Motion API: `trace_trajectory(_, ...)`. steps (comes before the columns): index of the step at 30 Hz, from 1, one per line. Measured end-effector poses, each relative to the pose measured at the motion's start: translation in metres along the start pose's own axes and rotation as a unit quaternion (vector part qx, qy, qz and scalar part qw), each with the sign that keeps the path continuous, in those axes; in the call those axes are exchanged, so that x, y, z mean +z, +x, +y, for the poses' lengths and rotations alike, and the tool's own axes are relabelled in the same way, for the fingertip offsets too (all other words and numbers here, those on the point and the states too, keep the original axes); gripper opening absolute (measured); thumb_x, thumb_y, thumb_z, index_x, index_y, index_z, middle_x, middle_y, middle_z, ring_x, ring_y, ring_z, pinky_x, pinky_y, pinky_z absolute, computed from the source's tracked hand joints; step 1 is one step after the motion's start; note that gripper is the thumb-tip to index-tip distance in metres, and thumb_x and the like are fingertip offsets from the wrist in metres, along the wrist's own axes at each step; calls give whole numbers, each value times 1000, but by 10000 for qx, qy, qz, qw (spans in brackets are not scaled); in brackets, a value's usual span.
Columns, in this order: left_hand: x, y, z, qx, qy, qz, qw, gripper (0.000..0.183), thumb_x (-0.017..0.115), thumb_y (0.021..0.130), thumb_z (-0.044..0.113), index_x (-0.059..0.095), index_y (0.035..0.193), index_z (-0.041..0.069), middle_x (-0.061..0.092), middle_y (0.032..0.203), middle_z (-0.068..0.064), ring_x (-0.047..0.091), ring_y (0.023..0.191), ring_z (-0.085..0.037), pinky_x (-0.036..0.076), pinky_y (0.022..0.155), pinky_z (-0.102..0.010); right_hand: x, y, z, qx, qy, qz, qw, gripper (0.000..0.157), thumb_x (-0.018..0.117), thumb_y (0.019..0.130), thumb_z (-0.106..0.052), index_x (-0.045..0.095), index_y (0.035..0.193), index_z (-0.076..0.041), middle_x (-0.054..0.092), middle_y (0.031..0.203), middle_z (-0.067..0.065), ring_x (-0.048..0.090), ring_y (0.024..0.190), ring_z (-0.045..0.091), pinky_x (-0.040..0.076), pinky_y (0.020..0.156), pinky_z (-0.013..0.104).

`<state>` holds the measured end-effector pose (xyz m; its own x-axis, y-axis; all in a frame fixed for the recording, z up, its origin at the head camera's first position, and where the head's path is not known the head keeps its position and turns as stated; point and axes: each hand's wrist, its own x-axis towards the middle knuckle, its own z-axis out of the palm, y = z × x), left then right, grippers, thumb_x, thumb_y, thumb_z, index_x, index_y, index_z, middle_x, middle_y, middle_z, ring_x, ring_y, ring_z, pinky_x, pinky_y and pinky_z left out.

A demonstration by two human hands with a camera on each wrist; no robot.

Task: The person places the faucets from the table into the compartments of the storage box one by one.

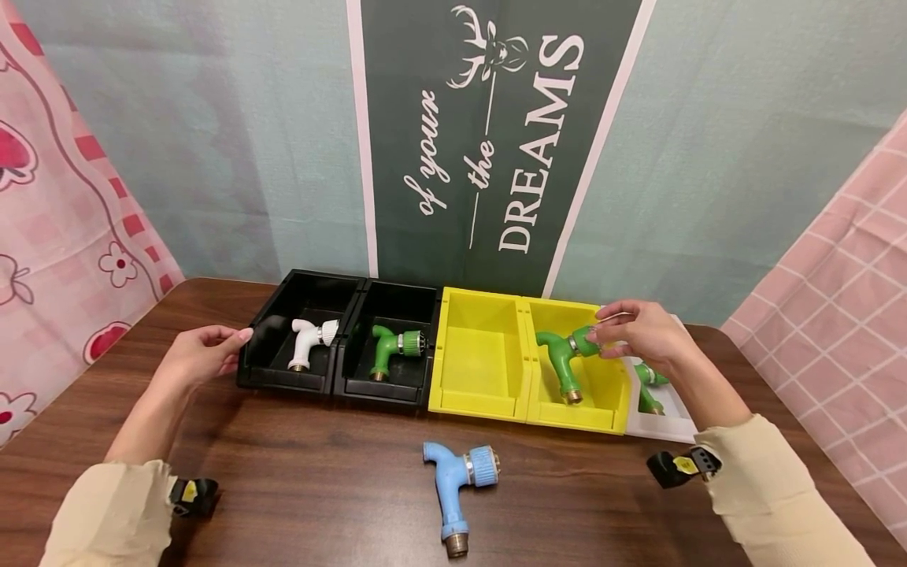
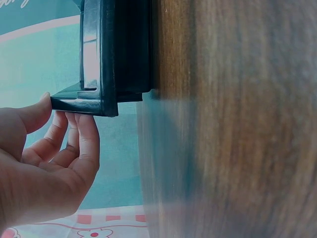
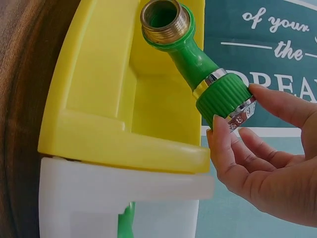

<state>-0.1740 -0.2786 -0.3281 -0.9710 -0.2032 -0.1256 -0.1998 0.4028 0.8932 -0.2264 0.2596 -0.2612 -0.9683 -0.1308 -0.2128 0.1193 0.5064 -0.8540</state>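
Observation:
My right hand (image 1: 641, 335) pinches the ribbed knob of a green faucet (image 3: 193, 64) between thumb and fingers. The faucet is over the right-hand yellow bin (image 1: 577, 420), its brass threaded end pointing toward the front. At the far left, my left hand (image 2: 59, 158) holds the side rim of the outer black bin (image 2: 106, 59), with the thumb on one side and fingers on the other. A white faucet (image 1: 306, 344) lies in that bin. The neighbouring black bin (image 1: 383, 394) contains another green faucet (image 1: 386, 350).
A blue faucet (image 1: 451, 488) lies on the brown wooden table (image 1: 319, 480) in front of the bins. Beside the held faucet's bin stands a white bin (image 1: 666, 429) with a green faucet (image 1: 646, 390) inside. The other yellow bin (image 1: 482, 358) is mid-row. Curtains (image 1: 283, 142) hang behind.

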Motion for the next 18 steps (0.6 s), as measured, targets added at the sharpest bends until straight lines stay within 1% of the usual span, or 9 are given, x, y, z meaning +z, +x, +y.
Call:
trace_trajectory(2,1,-3,4,14,85,6,10000,47,54,91,36,54,101,-10,53,74,3,55,62,-3,52,61,-21,1,1,-1,2,25,-4,10000,56,67,84,-16,37,125,9,53,101,13,60,82,15,52,76,35)
trace_trajectory(4,1,0,0,-3,71,-16,10000,50,56,89,38,54,102,-10,53,76,2,56,63,-4,52,61,-22,3,1,-1,16,11,-2,10000,57,67,84,-15,36,125,9,53,101,14,60,82,15,52,76,35)
trace_trajectory(7,-2,14,-17,-54,-19,65,10000,54,60,84,46,55,100,-5,55,77,1,57,65,-5,52,61,-21,5,1,-2,28,-22,-7,10000,56,66,84,-13,35,124,9,53,101,14,60,82,16,52,76,35)
trace_trajectory(9,-4,24,-31,-2,-59,133,9999,56,62,80,51,56,99,-2,56,78,1,58,65,-6,52,60,-21,6,1,-2,20,-40,-11,10000,55,67,84,-13,36,124,10,54,100,14,60,81,16,52,76,35)
trace_trajectory(10,-5,28,-36,33,-91,109,9999,56,63,79,51,57,98,-1,56,78,0,59,65,-7,53,60,-22,7,1,-1,30,-65,-2,10000,56,67,83,-13,36,123,10,54,100,14,59,81,16,52,76,35)
trace_trajectory(12,-5,33,-42,89,-73,188,9998,57,63,79,52,56,98,-1,56,78,0,59,65,-7,53,59,-21,8,1,-1,46,-93,12,9999,56,68,83,-13,37,123,9,53,101,14,59,81,17,52,76,35)
trace_trajectory(14,-4,30,-38,-16,-131,267,9996,53,63,80,49,57,98,0,56,78,0,59,65,-7,53,59,-21,9,2,0,71,-164,42,9998,57,69,82,-14,37,123,9,53,102,15,59,81,18,52,76,34)
trace_trajectory(18,-1,14,-16,-95,-5,179,9998,52,60,85,44,55,102,-6,55,77,1,57,64,-5,52,60,-21,10,4,1,152,-290,89,9994,58,70,81,-15,37,123,8,52,104,16,59,82,20,52,76,33)
